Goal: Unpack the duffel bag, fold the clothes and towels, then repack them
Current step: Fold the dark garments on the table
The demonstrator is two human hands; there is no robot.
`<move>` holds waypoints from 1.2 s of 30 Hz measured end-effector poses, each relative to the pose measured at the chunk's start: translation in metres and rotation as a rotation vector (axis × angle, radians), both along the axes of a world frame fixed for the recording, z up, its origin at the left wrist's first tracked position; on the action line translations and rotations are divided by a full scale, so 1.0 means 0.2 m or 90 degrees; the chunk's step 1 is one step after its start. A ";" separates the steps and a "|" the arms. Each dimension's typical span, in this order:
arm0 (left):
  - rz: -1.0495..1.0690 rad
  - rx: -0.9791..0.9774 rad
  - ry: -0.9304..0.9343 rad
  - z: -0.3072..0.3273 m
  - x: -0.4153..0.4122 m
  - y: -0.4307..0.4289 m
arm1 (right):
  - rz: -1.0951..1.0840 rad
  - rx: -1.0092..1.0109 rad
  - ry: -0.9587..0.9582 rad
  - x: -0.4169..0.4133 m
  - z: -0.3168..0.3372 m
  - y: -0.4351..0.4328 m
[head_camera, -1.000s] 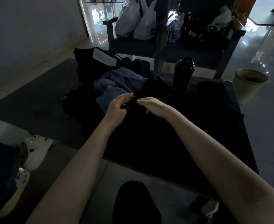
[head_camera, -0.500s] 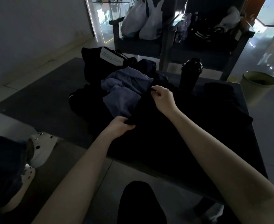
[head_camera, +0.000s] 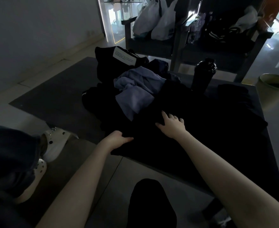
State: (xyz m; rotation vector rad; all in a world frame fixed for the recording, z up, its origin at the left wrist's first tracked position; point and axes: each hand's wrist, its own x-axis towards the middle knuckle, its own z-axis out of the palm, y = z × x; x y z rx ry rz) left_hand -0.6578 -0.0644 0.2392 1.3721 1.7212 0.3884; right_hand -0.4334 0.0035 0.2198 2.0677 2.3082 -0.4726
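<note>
Both bare arms reach forward over the dark low surface [head_camera: 229, 81]. The left hand [head_camera: 119, 139] curls around the near corner of a black cloth garment [head_camera: 193, 129] spread out there, thumb on top. The right hand [head_camera: 171, 124] lies flat on the same garment, fingers straight and spread, grasping nothing. Beyond, a crumpled blue-grey towel [head_camera: 135, 91] sits before the black duffel bag [head_camera: 109, 63].

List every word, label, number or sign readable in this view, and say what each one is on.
White label on the black duffel bag: several lines of small print, too blurred to read.
Black bottle: no readable text shows.
Black garment spread on the table: no print visible.
No other text can be read in this dim view.
</note>
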 end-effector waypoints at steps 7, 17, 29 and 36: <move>0.063 -0.032 -0.159 -0.01 -0.09 -0.11 | -0.159 0.000 0.173 -0.03 0.10 0.03; 0.115 0.032 -0.090 0.01 -0.10 -0.15 | -0.157 0.173 0.310 -0.07 0.19 0.08; 0.213 0.084 -0.013 -0.02 0.02 -0.23 | -0.059 0.189 0.150 0.19 -0.13 -0.64; 0.256 0.198 -0.075 0.07 0.07 -0.27 | 0.005 0.096 0.056 0.36 -0.23 -0.94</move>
